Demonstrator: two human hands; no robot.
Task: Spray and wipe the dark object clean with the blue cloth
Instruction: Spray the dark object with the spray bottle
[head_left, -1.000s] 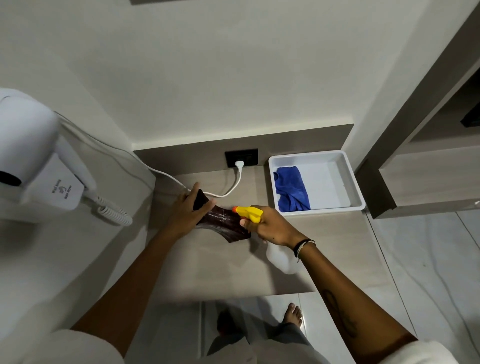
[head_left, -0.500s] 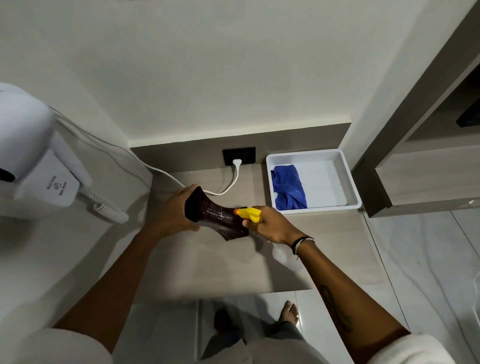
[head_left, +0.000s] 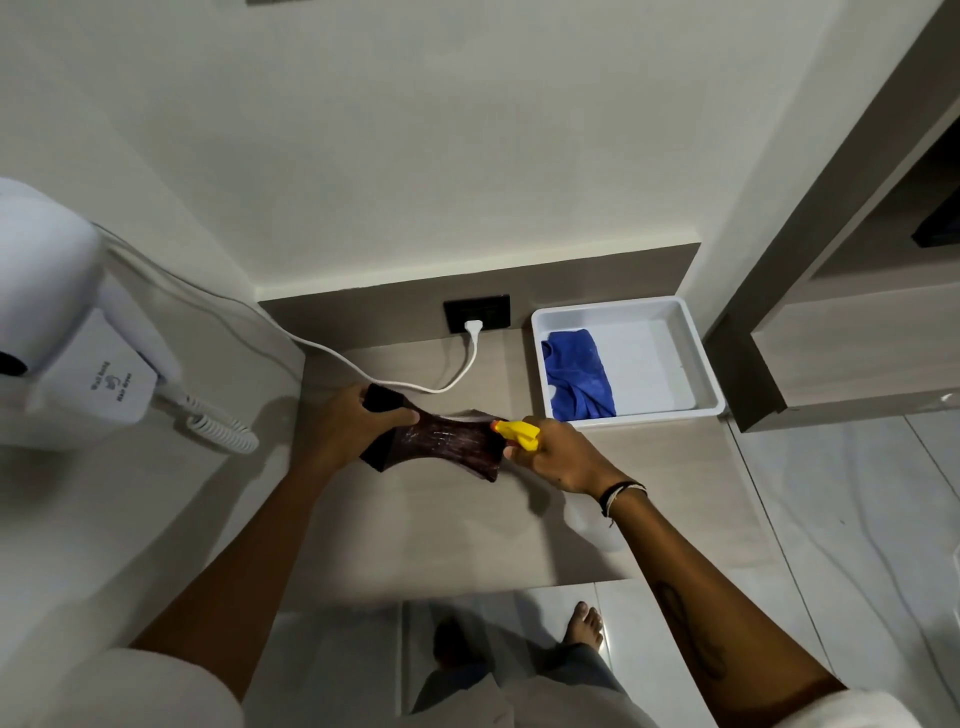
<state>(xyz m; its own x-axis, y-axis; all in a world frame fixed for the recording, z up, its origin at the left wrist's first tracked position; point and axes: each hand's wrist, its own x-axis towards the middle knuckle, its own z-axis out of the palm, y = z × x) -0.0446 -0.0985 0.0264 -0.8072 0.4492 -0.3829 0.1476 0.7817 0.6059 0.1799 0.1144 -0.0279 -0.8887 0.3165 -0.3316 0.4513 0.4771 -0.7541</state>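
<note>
My left hand grips the left end of a dark brown, waisted object and holds it tilted just above the counter. My right hand is closed on a spray bottle with a yellow head. The nozzle points at the object's right end from very close. The bottle's pale body hangs below my wrist, mostly hidden. The blue cloth lies crumpled in the left part of a white tray at the back right.
A black wall socket holds a white plug, and its cord trails across the counter behind the object. A white wall-mounted hair dryer with a coiled lead juts out at the left. A wooden shelf unit stands at the right.
My left hand turned the dark object, so its broad side now faces up. The spray head stayed at its right end.
</note>
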